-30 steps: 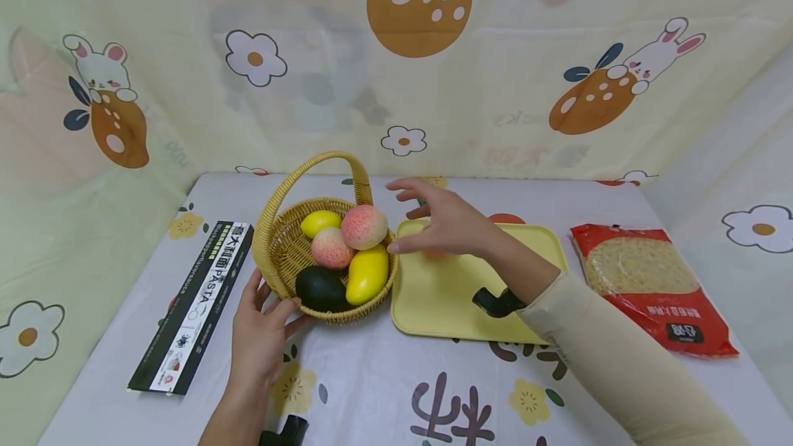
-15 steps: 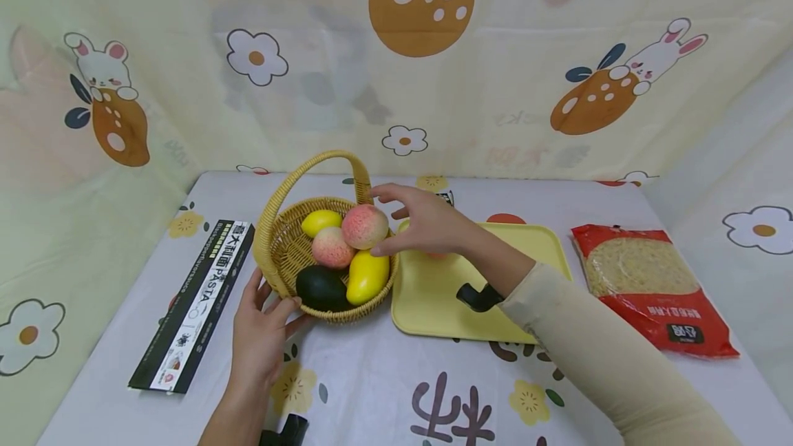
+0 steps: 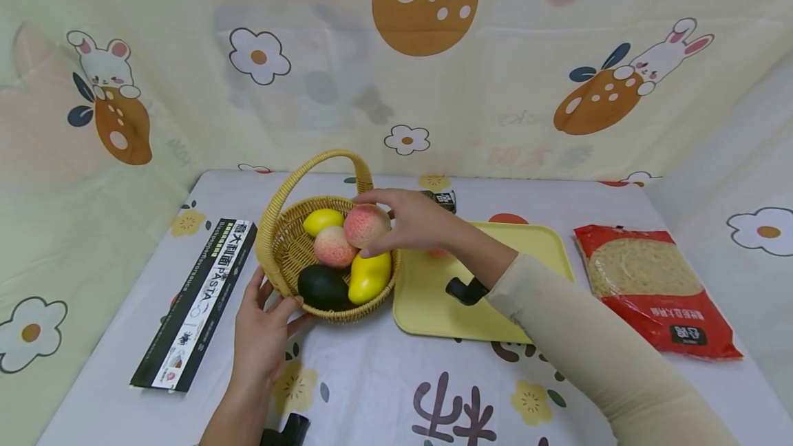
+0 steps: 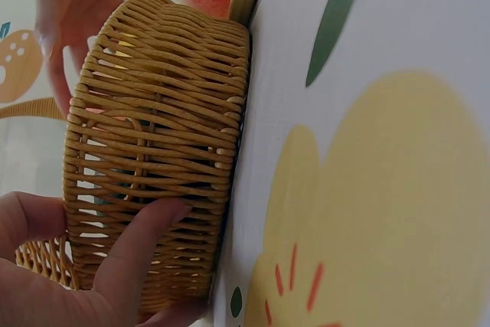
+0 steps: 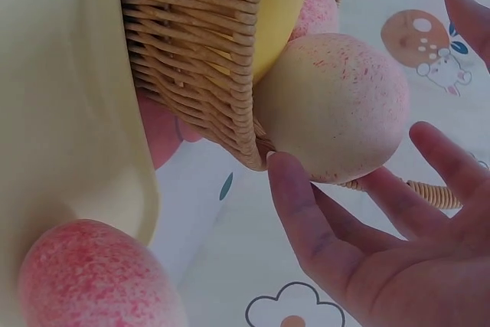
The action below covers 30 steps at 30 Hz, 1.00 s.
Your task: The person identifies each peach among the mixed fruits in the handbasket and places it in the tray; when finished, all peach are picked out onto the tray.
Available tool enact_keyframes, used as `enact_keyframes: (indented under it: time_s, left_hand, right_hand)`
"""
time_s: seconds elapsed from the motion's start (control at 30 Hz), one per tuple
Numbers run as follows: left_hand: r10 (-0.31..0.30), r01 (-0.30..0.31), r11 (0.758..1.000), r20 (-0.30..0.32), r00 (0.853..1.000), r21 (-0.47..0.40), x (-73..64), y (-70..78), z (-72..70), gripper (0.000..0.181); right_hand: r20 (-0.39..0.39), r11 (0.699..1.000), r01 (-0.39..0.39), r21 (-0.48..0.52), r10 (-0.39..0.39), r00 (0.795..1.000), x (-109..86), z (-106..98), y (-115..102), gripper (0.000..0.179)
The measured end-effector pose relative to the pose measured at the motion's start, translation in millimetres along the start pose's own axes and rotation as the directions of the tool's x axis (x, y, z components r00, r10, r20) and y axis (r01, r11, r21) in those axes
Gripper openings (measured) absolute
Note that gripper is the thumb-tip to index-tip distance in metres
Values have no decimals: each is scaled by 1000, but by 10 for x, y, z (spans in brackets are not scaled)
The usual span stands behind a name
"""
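Observation:
A wicker basket with an arched handle stands left of centre. In it lie a lemon, a mango, a dark avocado, a lower peach and an upper peach. My left hand holds the basket's near left side, its thumb against the weave in the left wrist view. My right hand reaches around the upper peach with spread fingers; in the right wrist view, a fingertip is at the peach's edge beside the rim. Another peach sits by the tray, mostly hidden beneath my right hand in the head view.
The yellow tray lies right of the basket. A black pasta box is at the left, a red bag of noodles at the right. Behind the tray sits a small black-labelled item, partly hidden. Patterned cloth hangs behind.
My right hand has moved left, from over the tray to around the upper peach. The left hand and the basket have stayed in place.

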<state>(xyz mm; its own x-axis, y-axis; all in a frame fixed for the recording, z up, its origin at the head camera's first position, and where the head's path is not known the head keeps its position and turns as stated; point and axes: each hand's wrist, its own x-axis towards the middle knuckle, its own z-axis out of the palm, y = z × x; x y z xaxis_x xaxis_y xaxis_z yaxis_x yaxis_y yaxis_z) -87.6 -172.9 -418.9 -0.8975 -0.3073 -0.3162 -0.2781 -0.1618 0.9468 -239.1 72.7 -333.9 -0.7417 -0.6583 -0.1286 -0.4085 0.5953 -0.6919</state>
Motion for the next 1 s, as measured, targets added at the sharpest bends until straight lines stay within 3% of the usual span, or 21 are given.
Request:
enact_keyframes:
  time_s: [0.47, 0.7, 1.0]
  left_hand:
    - [-2, 2, 1000, -4, 1000, 6, -10, -7, 4, 93]
    - [17, -17, 1000, -17, 1000, 3, -3, -22, -4, 95]
    - [15, -15, 1000, -8, 1000, -6, -7, -25, 3, 94]
  right_hand:
    - [30, 993, 10, -118, -6, 1000, 126, 12, -77, 90]
    - [54, 984, 39, -175, -30, 998, 174, 18, -130, 78]
    - [72, 987, 9, -160, 3, 997, 211, 50, -184, 78]
